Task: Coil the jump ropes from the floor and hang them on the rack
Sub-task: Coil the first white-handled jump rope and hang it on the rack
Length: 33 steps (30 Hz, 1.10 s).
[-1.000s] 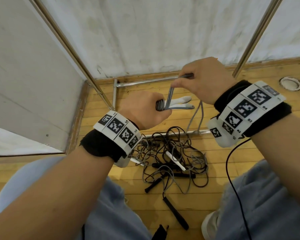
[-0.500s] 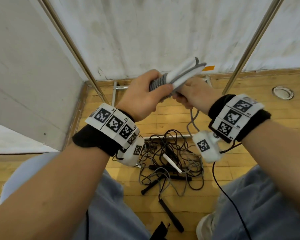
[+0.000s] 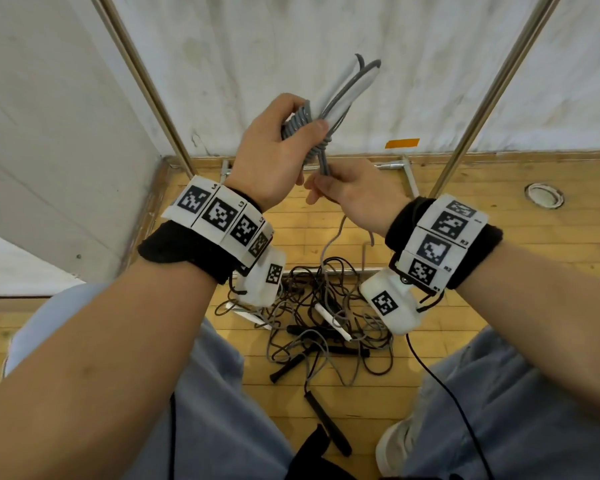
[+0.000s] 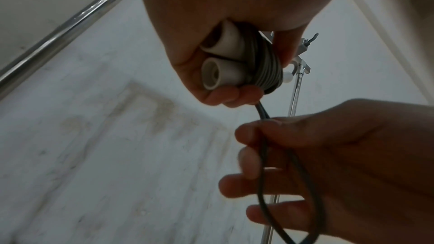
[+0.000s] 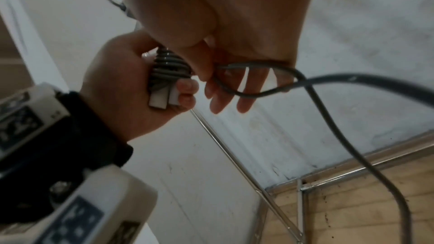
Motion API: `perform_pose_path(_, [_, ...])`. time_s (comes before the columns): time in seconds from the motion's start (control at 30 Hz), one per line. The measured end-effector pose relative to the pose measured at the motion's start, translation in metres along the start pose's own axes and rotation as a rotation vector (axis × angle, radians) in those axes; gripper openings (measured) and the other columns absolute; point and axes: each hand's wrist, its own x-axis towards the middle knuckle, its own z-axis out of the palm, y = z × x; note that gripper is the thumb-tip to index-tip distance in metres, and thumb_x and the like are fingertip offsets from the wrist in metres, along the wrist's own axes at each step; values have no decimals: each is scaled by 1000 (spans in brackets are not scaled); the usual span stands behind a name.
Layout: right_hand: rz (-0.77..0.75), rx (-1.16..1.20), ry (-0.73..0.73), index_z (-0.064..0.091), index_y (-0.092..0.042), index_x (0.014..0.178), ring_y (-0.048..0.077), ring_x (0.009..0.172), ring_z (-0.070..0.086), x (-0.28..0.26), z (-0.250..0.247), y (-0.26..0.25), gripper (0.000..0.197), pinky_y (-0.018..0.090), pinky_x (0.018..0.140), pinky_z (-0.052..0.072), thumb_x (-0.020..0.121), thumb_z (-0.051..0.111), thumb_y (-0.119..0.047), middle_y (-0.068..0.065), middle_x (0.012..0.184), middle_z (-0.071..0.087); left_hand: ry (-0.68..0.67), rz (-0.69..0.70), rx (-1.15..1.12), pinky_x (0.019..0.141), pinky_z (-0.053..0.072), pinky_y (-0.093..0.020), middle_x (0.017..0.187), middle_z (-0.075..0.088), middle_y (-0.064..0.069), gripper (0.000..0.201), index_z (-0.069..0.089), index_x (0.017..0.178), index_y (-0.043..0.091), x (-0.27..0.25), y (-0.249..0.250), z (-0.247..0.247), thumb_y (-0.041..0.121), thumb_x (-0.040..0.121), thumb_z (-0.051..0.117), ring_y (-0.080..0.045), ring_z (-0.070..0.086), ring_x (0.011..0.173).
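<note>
Head view: left hand (image 3: 274, 157) grips two white handles (image 3: 343, 88), grey rope (image 3: 305, 123) wound round them. Right hand (image 3: 357, 195) pinches the loose rope end. Coiling step; next, likely another wrap, then rack (image 3: 492, 88). More jump ropes (image 3: 326, 327) tangled on floor (image 3: 499, 271).

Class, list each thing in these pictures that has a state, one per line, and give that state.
Left hand: grips the paired white handles.
Grey cord: partly wound round the handles, the rest trailing down.
Right hand: pinches the loose cord.
Other jump ropes: tangled on the floor.
</note>
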Motion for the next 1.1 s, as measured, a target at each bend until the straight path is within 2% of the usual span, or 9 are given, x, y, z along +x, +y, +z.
perform_pose_path(0.1, [40,164,11,55,-17,88,18,58,51,0,-4,-3,20,33,64,44,100,39,-15,-2,60,53,28,5,11,41,41,-21,73,59,1,11,52,104,18,1,1,-7,19,93,56,-8,53,50])
perform_pose_path(0.17, [3,40,105,55,-18,89,9,51,42,1,-11,-3,18,23,53,36,99,40,-18,-6,61,48,44,-14,8,42,43,-20,76,60,1,11,54,103,20,3,-1,-12,20,92,57,-8,57,56])
perform_pose_path(0.33, [-64,-264,83,53,-22,68,6,48,38,6,-19,-5,36,13,44,27,100,40,-32,-6,58,45,20,-106,141,47,52,-28,83,63,-4,17,54,103,17,4,-15,-15,28,91,57,-19,62,62])
perform_pose_path(0.47, [-116,-381,60,36,-17,57,10,48,31,6,-14,-10,46,19,47,23,101,37,-31,-4,53,32,40,-134,256,51,51,-32,84,63,1,18,53,103,22,9,-28,-13,36,91,55,-21,62,53])
perform_pose_path(0.57, [-141,-465,70,33,-18,55,12,49,32,4,-13,-13,48,18,48,26,101,37,-32,-3,53,33,62,-111,366,64,56,-41,82,62,5,21,53,105,26,12,-37,-13,40,90,52,-25,64,65])
perform_pose_path(0.67, [-151,-546,51,35,-16,56,12,49,33,2,-15,-12,47,20,47,23,100,36,-33,-2,53,36,59,-60,530,68,51,-36,75,55,13,30,48,119,29,13,-47,-12,42,91,51,-21,60,72])
perform_pose_path(0.77, [-138,-562,22,36,-20,57,10,50,35,-2,-21,-11,43,20,48,22,99,40,-31,-4,54,38,-32,-32,669,60,41,-31,75,52,10,31,45,121,27,14,-56,-11,41,93,49,-18,55,68])
perform_pose_path(0.93, [-92,-606,-26,48,-20,73,6,56,39,-5,-33,-3,22,21,50,23,95,50,-24,-9,66,41,-290,-91,802,50,36,-29,76,50,10,20,38,103,28,9,-61,-5,40,94,52,-10,52,63])
perform_pose_path(1.1, [-152,-670,29,63,-13,96,10,66,41,-4,-36,1,19,18,53,24,96,48,-24,-6,76,46,-528,-111,825,67,49,-36,87,58,4,28,45,106,27,-1,-57,10,45,89,58,-18,58,76])
